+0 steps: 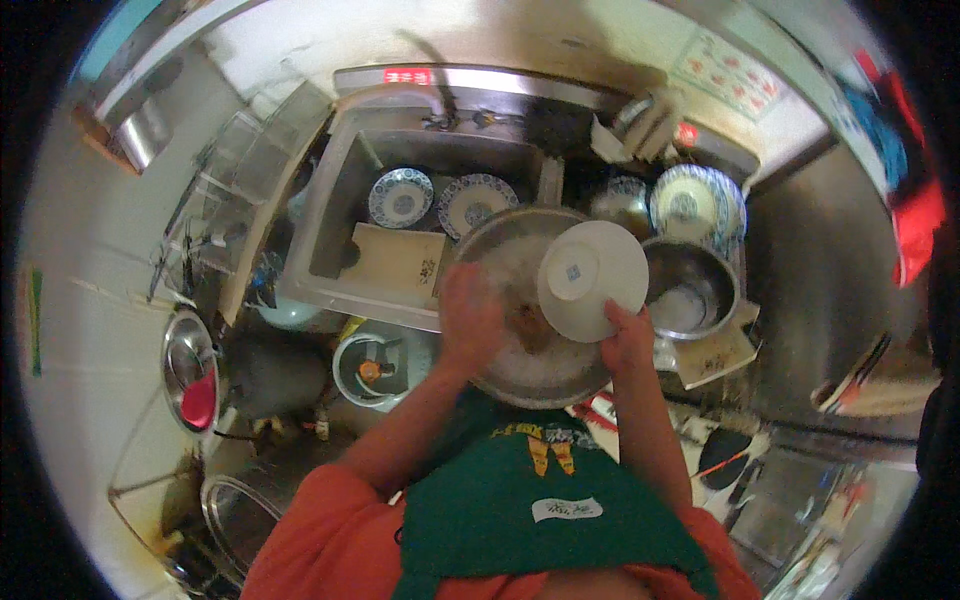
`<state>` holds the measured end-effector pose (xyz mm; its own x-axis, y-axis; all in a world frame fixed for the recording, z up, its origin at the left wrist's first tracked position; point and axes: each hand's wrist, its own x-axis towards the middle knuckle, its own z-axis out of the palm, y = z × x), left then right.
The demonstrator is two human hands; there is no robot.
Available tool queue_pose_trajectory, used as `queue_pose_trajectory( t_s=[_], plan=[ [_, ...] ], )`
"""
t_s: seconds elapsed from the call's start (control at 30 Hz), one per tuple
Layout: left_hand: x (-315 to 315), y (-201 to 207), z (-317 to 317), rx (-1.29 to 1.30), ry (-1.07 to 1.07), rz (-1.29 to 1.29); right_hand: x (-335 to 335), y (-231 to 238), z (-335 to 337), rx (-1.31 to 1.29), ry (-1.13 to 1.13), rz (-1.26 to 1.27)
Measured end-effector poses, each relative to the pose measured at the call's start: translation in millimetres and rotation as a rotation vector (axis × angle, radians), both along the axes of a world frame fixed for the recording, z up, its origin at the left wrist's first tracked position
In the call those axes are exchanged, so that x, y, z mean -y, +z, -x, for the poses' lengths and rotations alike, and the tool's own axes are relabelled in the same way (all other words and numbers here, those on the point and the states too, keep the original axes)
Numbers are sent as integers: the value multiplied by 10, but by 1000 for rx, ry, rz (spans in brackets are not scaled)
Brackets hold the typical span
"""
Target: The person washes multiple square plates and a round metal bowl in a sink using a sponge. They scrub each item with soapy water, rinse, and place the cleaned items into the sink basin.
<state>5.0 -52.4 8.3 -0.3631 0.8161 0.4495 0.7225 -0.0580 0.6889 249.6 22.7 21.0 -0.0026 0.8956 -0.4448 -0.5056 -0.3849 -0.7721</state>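
My right hand (628, 337) grips the lower rim of a white plate (605, 270), thumb on the side facing me. The plate is tilted over a wide metal basin (545, 392) of cloudy, sudsy water. A small blue square mark sits in the ring at the plate's middle. At the basin's left side is my left hand (471, 315), smeared by motion, so its fingers are unclear. A brownish lump (527, 325) shows in the basin between my hands; I cannot make out what it is.
The sink (330, 200) behind holds two blue-patterned plates (401, 197) and a rectangular cream dish (395, 262). To the right are a metal bowl (690, 285) and blue-rimmed plates (700, 205). A pale bucket (345, 385) stands left of the basin. The faucet (395, 93) arches over the sink.
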Motion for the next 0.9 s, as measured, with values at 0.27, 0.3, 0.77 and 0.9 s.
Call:
queue_pose_trajectory(
  t_s=[0.27,0.3,0.77,0.9],
  plan=[
    [213,-972,1555,57,196,244,-532,819,1115,140,529,-348],
    [174,-1032,1575,40,256,253,-647,863,1358,211,638,-400],
    [43,-1112,1686,-98,103,806,-1822,-1710,4716,1460,1363,-1455],
    [-27,-1068,1715,-63,173,638,-1778,-2189,4874,1616,1399,-1407]
  ],
)
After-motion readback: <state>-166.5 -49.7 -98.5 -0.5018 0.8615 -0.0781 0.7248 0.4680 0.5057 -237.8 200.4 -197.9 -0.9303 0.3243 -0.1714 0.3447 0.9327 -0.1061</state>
